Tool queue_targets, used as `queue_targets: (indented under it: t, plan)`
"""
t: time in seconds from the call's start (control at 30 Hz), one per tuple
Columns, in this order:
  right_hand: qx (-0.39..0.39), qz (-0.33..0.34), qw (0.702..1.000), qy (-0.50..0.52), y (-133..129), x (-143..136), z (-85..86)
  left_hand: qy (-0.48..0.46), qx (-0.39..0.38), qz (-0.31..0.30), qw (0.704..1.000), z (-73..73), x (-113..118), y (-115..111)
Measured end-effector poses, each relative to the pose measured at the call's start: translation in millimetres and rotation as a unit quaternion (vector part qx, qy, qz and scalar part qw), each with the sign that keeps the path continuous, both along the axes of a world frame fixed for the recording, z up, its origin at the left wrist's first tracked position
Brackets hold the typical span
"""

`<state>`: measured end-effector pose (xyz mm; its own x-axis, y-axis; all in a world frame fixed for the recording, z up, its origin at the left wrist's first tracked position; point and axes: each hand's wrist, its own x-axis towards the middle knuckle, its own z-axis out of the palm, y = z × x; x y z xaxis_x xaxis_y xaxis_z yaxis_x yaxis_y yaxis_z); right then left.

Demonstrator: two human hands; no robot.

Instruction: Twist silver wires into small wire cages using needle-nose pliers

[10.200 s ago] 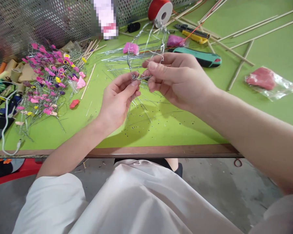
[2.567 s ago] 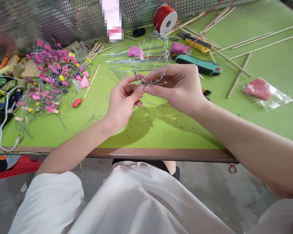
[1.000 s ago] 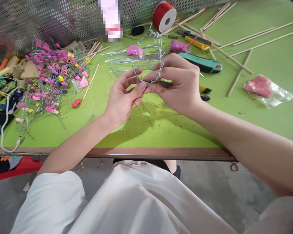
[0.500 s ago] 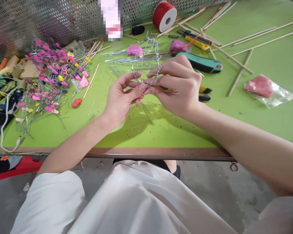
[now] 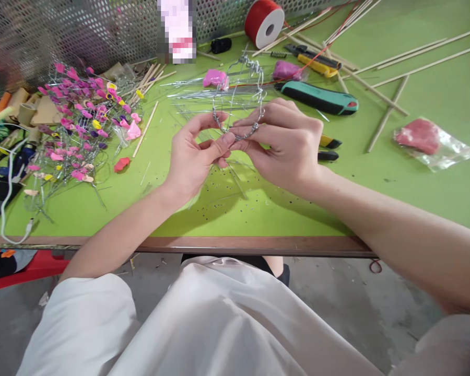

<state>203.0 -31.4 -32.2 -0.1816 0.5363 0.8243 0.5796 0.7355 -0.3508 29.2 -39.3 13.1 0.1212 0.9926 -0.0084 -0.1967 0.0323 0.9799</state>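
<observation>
A loop of twisted silver wire [image 5: 260, 94] stands up between my hands over the table, knotted with small twists along its length. My left hand [image 5: 196, 151] pinches its lower end between thumb and fingers. Close beside it, my right hand [image 5: 285, 138] is closed on the wire at the lower right, fingertips almost meeting the left thumb. Exactly what the right fingertips pinch is partly hidden. Below the hands, loose wire pieces [image 5: 237, 180] lie on the green table [image 5: 297, 222]. Pliers with yellow and black handles [image 5: 329, 149] are partly covered by my right hand.
Pink and purple clay flowers on wires [image 5: 78, 115] are heaped at left. A teal-black utility knife [image 5: 319, 98], yellow-handled pliers [image 5: 317, 61], a red spool [image 5: 263, 23] and wooden sticks [image 5: 387, 115] lie behind and right. A bag of pink clay [image 5: 419, 137] is at far right.
The upper part of the wire loop has tilted to the right and turned slightly. Both hands keep their grip, and the right fingers have shifted a little.
</observation>
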Motion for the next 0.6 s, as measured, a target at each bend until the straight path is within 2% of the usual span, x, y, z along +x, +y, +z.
queue_targets:
  t: [0.2, 0.4, 0.6]
  plan:
    - [0.02, -0.039, 0.999, 0.009, -5.1, -5.2, 5.0, 0.015, -0.007, -0.004, 1.0, 2.3, -0.7, -2.2]
    - [0.033, -0.018, 0.999, 0.019, -4.0, -4.2, 4.7, 0.013, -0.023, -0.017, 1.0, 10.8, -1.9, -2.8]
    - [-0.017, -0.036, 0.999, 0.002, -1.7, -3.0, 1.1, 0.012, -0.027, -0.052, 0.998, 20.3, -6.5, -1.4]
